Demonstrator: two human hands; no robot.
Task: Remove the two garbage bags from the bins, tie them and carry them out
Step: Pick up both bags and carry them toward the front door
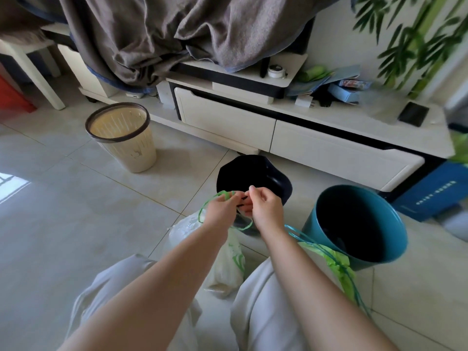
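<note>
A white garbage bag (225,264) with green trim sits on the floor between my knees. My left hand (220,209) and my right hand (266,209) are both pinched on its green drawstring (202,211) above the bag's mouth, fingertips nearly touching. A second bag's green top and blue-green drawstring (336,262) trail past my right forearm, leaning against the teal bin (359,224). The teal bin tilts toward me, dark inside. A cream slatted bin (121,138) with a dark rim stands unlined at the left.
A dark blue object (253,178) stands on the floor just beyond my hands. A low white TV cabinet (291,133) runs across the back with grey cloth draped above it. A blue box (430,196) sits at the right.
</note>
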